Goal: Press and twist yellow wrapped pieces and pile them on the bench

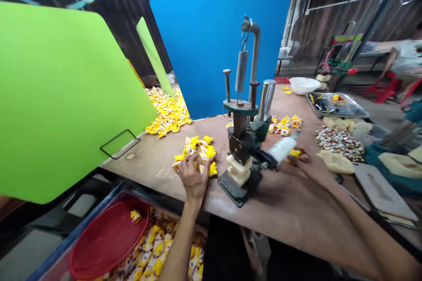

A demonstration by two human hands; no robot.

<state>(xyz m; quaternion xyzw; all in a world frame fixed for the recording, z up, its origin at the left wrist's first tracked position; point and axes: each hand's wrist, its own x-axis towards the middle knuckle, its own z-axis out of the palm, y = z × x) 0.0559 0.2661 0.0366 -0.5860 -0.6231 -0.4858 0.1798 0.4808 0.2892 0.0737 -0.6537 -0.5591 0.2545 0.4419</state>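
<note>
My left hand (pixel 193 174) rests on a small pile of yellow and white plastic pieces (pixel 208 151), thumb and fingers apart. My right hand (pixel 306 162) is bent around a small yellow piece (pixel 295 153) on the far side of the press lever; its fingertips are partly hidden and slightly blurred. Between the hands stands a hand press (pixel 240 136) with a spring on top and a green base. Cream-coloured blocks (pixel 238 171) sit one above the other under its ram. Its lever has a whitish wrapped grip (pixel 282 149) pointing right.
Behind the press lie more yellow pieces (pixel 285 124) and a blue panel (pixel 224 52). A green panel (pixel 66 96) stands left. At right are a metal tray (pixel 352 107), small red-and-white parts (pixel 339 142) and a white bowl (pixel 303 85). Below, a red basin (pixel 108 237) sits in a filled crate.
</note>
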